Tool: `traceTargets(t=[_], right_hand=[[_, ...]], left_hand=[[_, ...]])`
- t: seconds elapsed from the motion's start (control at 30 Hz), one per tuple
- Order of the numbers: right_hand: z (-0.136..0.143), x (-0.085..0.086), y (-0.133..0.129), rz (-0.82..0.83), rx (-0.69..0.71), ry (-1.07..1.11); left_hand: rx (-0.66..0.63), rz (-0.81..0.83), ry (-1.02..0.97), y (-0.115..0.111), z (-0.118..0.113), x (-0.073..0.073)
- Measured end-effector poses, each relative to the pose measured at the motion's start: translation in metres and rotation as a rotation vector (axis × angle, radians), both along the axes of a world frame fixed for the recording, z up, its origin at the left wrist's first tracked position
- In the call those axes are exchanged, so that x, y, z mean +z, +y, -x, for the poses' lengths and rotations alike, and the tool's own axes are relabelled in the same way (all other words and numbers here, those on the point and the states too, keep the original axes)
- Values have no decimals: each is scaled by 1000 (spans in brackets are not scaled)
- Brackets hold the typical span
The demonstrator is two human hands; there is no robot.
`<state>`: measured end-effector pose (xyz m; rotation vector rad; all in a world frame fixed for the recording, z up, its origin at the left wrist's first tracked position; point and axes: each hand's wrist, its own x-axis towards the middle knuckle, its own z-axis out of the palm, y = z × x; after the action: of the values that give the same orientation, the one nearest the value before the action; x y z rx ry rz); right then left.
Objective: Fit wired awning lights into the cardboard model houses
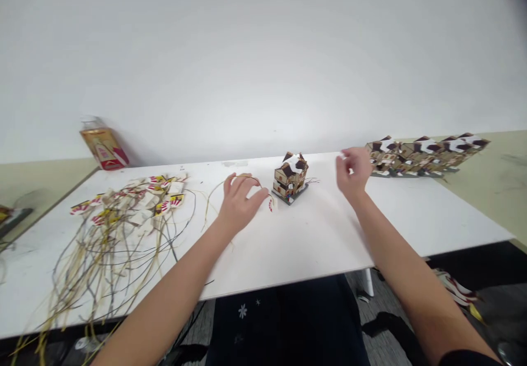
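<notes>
Currently, left fingers [258, 196] grip a wire [211, 194]; right fingers [354, 156] curl, closure unclear; the model house [290, 175] stands between.

Your table [288, 245] looks smooth, with a soft sheen; the model house [283, 178] looks matt, like card or thin wood. You have plastic-looking wires [106, 240], a shiny drink bottle [106, 145] and matt lap cloth [288, 322].

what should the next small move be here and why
Probably bring the right hand in to steady the lone model house: the left hand is already beside it, with a small red-and-white piece near its thumb, while the right hand, blurred, is apart from that house and shows nothing held.
</notes>
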<state>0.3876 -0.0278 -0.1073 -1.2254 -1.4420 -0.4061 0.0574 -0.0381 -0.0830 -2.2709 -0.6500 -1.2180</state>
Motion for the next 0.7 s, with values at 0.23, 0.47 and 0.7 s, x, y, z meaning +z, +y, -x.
traceTargets(t=[0.23,0.47,0.7], right_hand=[[116,-9,-55,-24,459,-379],[130,28,-58,341,640,-141],[171,76,-40,838,658,-335]], left_hand=[[-116,-47,202,-17,-10,-13],[-206,-101,252,-22,-17,-17],[-319,114,207,-12,-19,-30]])
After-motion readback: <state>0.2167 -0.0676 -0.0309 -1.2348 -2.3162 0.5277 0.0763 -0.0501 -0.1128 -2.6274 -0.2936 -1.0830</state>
